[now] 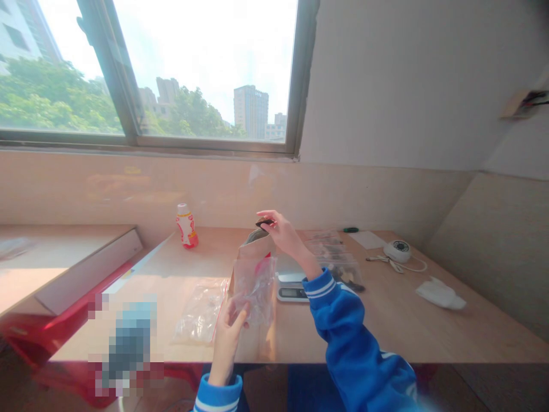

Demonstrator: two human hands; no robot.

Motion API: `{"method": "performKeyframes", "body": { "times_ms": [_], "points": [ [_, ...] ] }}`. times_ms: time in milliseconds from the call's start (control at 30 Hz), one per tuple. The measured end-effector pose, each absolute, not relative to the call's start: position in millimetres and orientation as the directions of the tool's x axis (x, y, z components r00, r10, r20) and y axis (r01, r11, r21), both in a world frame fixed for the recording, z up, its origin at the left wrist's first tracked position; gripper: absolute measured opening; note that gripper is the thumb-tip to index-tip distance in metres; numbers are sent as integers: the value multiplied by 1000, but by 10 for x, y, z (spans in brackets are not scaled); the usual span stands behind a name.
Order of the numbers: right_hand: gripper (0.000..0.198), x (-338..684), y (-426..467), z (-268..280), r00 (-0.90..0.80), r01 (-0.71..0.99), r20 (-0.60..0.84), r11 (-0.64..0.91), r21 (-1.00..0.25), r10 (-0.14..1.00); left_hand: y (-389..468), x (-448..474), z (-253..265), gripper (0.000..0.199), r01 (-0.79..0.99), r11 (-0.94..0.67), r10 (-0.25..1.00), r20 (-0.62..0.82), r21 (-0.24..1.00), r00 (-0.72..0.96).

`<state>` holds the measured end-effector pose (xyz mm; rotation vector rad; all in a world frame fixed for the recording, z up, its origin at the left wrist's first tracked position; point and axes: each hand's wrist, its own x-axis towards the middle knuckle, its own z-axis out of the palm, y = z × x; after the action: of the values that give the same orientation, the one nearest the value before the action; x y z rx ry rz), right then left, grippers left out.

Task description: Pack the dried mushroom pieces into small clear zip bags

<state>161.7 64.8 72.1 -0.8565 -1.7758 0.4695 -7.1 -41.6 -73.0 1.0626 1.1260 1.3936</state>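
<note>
My left hand point(233, 320) is closed on the lower part of a clear plastic bag point(253, 286), held up in front of a brown paper bag point(256, 247). The paper bag stands upright on the table with its top open. Over that opening, my right hand point(278, 229) pinches a small dark piece point(265, 223), too small to name exactly. Just right of the bags lies a digital scale point(293, 293), partly hidden by my right sleeve. More clear zip bags point(201, 312) lie flat to the left of my left hand.
Bags with dark contents point(338, 266) lie behind my right forearm. Farther right are a white dome camera point(398, 250) with cables, a white card point(364, 239), a green-handled tool point(350, 230) and a crumpled white bag point(441, 293). A drink bottle point(187, 226) stands back left.
</note>
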Motion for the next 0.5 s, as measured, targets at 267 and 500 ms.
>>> {"method": "performKeyframes", "body": {
  "times_ms": [267,500],
  "points": [
    [15,1693,594,568,-294,314,592,661,-682,750,-412,-74,-740,46,-171,-33,991,10,985,-133],
    [18,1701,603,533,-317,566,632,676,-472,707,-419,-72,-722,42,-155,-33,993,15,987,-115]
  ]
}}
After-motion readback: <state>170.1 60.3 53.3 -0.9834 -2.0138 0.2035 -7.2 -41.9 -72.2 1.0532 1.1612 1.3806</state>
